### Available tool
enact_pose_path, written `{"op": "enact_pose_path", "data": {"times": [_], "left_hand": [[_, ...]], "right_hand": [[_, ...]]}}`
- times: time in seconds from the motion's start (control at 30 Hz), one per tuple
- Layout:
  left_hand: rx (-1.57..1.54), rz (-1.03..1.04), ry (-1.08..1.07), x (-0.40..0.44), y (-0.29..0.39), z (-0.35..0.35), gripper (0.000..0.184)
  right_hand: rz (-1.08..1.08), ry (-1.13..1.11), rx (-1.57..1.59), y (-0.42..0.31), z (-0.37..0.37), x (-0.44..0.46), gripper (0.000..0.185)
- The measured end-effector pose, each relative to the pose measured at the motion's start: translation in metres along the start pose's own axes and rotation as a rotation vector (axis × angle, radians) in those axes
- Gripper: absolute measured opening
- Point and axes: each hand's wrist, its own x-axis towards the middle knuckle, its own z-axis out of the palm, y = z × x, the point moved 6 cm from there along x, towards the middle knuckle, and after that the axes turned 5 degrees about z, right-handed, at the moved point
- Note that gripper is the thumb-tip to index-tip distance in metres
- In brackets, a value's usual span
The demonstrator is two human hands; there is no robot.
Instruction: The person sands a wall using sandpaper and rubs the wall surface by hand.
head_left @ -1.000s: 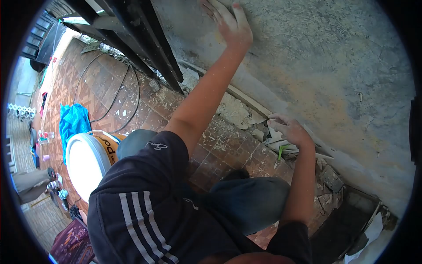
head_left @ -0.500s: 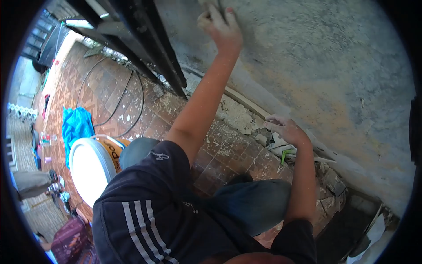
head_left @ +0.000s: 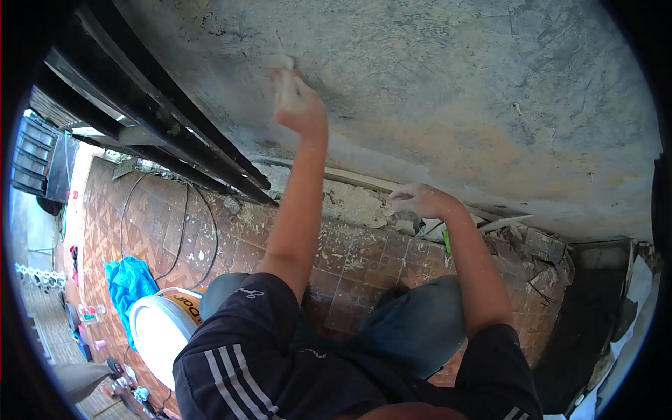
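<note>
My left hand (head_left: 301, 105) is raised against the bare plaster wall (head_left: 434, 77), its fingers closed around a small pale piece (head_left: 281, 61) pressed to the surface. Motion blur hides what kind of thing that piece is. Lower down, my right hand (head_left: 422, 201) hovers near the foot of the wall with the fingers loosely bent and apart, and nothing shows in it. Both hands look dusted with white. Below the right hand, rubble and a green scrap (head_left: 446, 241) lie along the wall's base.
Black metal bars (head_left: 168, 119) rise at the left against the wall. A white bucket (head_left: 157, 336) stands by my left leg, beside a blue cloth (head_left: 131, 283). Dark cable (head_left: 213, 241) loops over the tiled floor (head_left: 336, 269). At right is a dark recess (head_left: 581, 329).
My view has turned, so bars and bucket sit differently. My left hand is still at the wall with the pale piece. My right hand stays low near the wall's base.
</note>
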Motion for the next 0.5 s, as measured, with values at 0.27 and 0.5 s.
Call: {"op": "enact_pose_path", "data": {"times": [0.27,0.5], "left_hand": [[-0.288,0.225,-0.152,-0.013,0.052,-0.013,0.026],[-0.19,0.085,0.005,0.003,0.017,-0.002,0.025]], "right_hand": [[-0.039,-0.008,0.004,-0.004,0.0,0.0,0.069],[-0.059,0.044,0.012,-0.01,-0.009,-0.027,0.071]]}}
